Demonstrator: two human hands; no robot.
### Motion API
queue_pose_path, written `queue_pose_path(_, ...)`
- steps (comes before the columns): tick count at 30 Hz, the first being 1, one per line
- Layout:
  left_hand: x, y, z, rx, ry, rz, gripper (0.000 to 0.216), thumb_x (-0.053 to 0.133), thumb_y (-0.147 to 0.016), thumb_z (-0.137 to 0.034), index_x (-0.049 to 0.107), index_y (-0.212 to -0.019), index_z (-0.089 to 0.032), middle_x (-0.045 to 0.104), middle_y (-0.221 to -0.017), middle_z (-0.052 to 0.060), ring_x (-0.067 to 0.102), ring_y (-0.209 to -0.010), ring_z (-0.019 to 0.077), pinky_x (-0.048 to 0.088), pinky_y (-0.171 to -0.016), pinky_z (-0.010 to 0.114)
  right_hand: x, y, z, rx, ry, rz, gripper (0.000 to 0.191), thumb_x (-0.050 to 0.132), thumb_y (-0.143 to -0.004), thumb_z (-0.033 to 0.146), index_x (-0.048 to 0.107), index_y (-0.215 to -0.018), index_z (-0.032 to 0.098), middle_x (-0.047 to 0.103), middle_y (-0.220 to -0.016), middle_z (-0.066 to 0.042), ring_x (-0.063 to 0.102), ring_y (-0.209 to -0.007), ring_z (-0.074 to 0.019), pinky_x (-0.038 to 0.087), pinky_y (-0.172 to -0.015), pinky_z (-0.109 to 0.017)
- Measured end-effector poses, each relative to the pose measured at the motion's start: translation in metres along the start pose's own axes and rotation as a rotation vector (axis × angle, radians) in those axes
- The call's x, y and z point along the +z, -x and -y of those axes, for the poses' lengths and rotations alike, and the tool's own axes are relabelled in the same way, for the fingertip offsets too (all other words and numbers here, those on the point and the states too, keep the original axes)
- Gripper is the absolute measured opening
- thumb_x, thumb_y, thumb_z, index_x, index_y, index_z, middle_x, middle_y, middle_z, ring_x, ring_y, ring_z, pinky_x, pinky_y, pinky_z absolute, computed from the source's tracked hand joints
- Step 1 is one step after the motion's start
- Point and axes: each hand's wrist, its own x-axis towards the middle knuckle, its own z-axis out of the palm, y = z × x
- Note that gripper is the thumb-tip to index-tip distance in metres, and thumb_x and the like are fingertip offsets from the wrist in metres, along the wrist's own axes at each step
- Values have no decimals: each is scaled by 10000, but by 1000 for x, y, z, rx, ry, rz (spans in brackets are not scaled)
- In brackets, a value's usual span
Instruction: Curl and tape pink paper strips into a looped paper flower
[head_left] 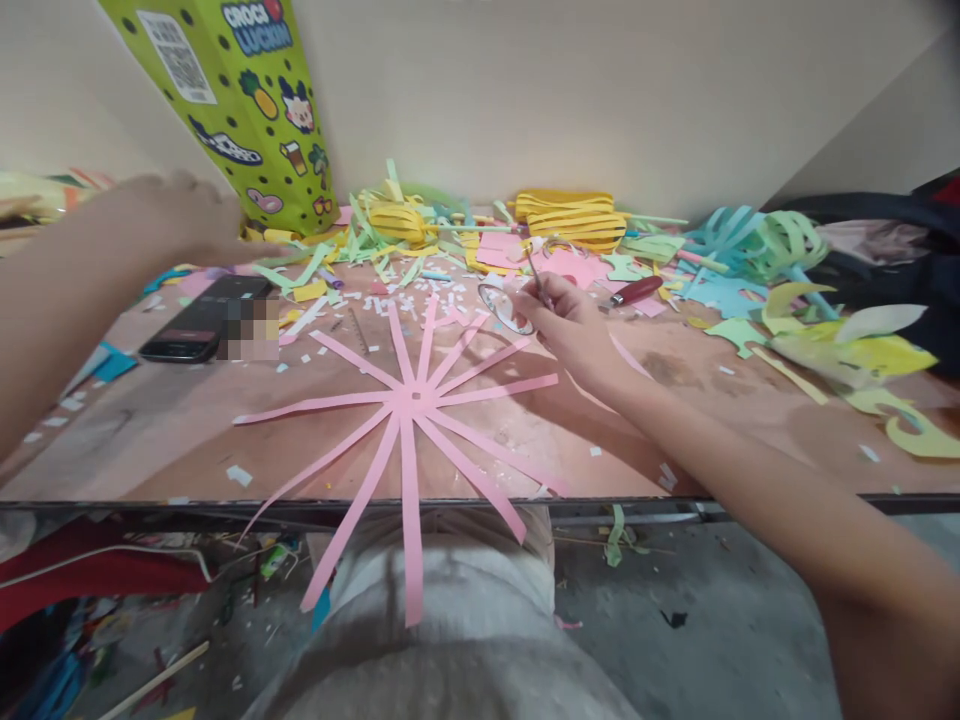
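Currently facing a pink paper star (pixel 409 405), lying mostly flat at the dial's centre on the counter (pixel 615 445) and spreading narrow strips all round, with a few overhanging the near edge between five and seven o'clock. Gripping a slim metal tool (pixel 535 275) in the right hand (pixel 566 320) at two o'clock, holding the fingers bent around it, and showing a thin clear ring (pixel 492 313) at the fingertips. Holding the left hand (pixel 165 215) out at ten o'clock, blurring too much for telling whether open or closed; being near a green bag (pixel 285 190) at eleven and a dark phone (pixel 184 325) between nine and ten. Seeing also a yellow paper lantern (pixel 574 215) at one o'clock, a red-handled tool (pixel 637 291) at two, and white paper scraps (pixel 239 476) littering the counter.
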Motion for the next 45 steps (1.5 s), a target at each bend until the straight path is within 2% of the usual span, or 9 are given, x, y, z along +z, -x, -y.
queue_pose_path(5,-28,55,-102,310,86,-108,689,228,-1039,-638,588,-1338,-132,664,-1168,36,629,-1105,240,443,-976,402,0,2,2,-42,174,76,315,640,-931,262,442,-694,202,358,-676,46,326,-627,-96,278,-613,-287)
queue_pose_path(11,-25,72,-172,671,60,-450,516,289,-1071,-505,595,-1235,-123,711,-995,128,662,-875,236,462,-789,313,-15,-9,3,-219,228,-48,264,686,-899,269,511,-713,208,371,-661,42,335,-628,-111,268,-612,-297)
queue_pose_path(18,-20,54,-188,835,129,-564,399,331,-1040,-401,664,-992,-188,678,-812,75,665,-757,229,447,-737,343,-13,-7,6,-303,200,-99,220,695,-901,291,541,-756,227,408,-659,39,350,-594,-112,281,-578,-301)
queue_pose_path(24,-26,64,-183,882,147,-639,404,318,-1029,-354,668,-886,-212,656,-707,61,624,-671,217,374,-625,334,-9,-4,5,-299,99,-101,247,708,-898,249,594,-1116,267,576,-810,21,512,-666,-131,459,-620,-308)
queue_pose_path(28,-26,59,-181,833,215,-681,443,309,-1053,-420,668,-899,-210,614,-698,50,575,-671,202,337,-632,316,-10,-7,6,-331,90,-75,118,698,-901,242,638,-1002,246,581,-849,7,538,-699,-127,490,-653,-317)
queue_pose_path(33,-16,51,-186,729,426,-609,499,271,-1072,-510,644,-962,-198,612,-727,37,565,-686,185,377,-709,316,-10,-11,3,-238,92,-155,158,723,-890,302,585,-848,236,492,-704,35,448,-587,-103,436,-567,-288)
queue_pose_path(36,-1,44,-199,550,556,-419,445,308,-1066,-514,579,-1157,-174,680,-902,51,623,-732,179,426,-703,298,-15,-17,-4,-204,94,-316,236,721,-892,387,558,-811,236,492,-712,23,468,-603,-114,452,-590,-296)
queue_pose_path(40,22,38,-222,568,252,-39,562,265,-1053,-580,593,-1202,-148,717,-1039,115,692,-867,231,486,-732,314,-24,-27,-15,-204,82,-454,326,670,-906,507,489,-821,251,505,-754,4,513,-653,-137,484,-637,-315)
queue_pose_path(45,39,49,-242,693,63,6,665,346,-1008,-629,684,-1179,-82,705,-1153,216,669,-1066,390,500,-875,458,-26,-28,-16,-209,82,-486,369,665,-888,554,463,-809,255,502,-761,-1,479,-642,-135,461,-622,-317)
